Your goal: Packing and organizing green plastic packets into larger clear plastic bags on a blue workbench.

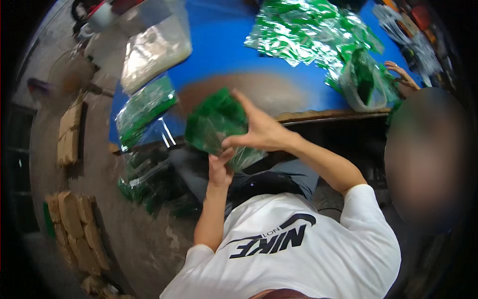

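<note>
Between my two hands is a clear plastic bag with green contents (211,117), held over the front edge of the blue table. My right hand (259,127) grips its right side, with thumb and fingers spread around it. From below, my left hand (220,167) pinches the bag's lower end, where loose clear film hangs down. The exact kind of green contents is blurred. Left of the bag, a stack of clear and green plastic bags (147,107) lies on the table corner.
A large pile of green-and-clear packets (311,30) covers the far right of the blue table (219,55). A translucent tub (366,97) with green contents stands near another person's hand (401,74). Clear film bags (157,47) lie far left. Brown paper packages (77,229) sit on the floor.
</note>
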`<state>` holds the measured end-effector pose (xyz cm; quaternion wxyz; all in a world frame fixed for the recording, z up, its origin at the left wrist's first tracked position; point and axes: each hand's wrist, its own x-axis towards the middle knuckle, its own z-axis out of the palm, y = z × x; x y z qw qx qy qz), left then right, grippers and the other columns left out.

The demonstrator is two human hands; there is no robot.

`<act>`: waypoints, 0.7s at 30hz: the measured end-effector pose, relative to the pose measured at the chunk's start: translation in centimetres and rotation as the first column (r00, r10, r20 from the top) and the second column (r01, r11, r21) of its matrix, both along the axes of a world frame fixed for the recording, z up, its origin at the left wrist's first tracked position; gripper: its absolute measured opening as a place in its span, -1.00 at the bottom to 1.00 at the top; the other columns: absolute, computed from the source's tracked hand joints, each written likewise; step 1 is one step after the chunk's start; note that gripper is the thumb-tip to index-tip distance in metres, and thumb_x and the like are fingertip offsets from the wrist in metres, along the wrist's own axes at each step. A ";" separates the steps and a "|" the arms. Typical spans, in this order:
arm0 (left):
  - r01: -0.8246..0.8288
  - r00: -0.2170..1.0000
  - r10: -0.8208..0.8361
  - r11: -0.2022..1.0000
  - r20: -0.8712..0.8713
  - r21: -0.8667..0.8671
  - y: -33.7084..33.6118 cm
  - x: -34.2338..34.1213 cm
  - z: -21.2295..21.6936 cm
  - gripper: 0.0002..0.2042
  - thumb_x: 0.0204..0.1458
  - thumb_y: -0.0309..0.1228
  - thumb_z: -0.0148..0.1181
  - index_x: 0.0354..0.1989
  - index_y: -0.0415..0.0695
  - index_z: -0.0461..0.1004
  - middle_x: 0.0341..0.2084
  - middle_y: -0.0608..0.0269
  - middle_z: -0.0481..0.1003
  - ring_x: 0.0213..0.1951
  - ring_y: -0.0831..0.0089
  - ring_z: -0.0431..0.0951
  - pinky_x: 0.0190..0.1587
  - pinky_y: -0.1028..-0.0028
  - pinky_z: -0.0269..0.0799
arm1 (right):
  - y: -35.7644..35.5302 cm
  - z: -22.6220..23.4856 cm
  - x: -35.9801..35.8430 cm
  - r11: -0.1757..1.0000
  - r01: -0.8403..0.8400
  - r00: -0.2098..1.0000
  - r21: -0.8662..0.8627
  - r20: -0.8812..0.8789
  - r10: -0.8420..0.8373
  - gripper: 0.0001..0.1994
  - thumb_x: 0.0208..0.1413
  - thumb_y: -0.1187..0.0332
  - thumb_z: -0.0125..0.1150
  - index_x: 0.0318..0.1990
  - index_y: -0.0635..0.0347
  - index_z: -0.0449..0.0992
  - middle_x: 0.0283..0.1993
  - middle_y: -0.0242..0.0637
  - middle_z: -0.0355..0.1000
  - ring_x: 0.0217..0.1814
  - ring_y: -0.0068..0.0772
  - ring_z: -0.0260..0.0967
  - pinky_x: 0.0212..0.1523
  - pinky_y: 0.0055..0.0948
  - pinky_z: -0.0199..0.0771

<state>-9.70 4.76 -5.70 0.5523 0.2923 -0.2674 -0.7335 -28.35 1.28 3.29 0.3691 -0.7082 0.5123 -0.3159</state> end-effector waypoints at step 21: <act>0.346 0.833 0.045 0.735 0.551 -0.583 -16.0 -1.9 4.5 0.05 -0.20 -0.64 0.46 0.45 -0.08 -0.14 0.18 0.20 0.35 0.18 0.33 0.38 0.26 0.28 0.28 | -8.3 -3.5 -3.6 0.960 0.088 0.984 -0.265 0.176 -0.041 0.04 -0.25 0.16 0.60 0.35 0.20 -0.02 0.17 0.14 0.34 0.26 0.15 0.30 0.23 -0.10 0.32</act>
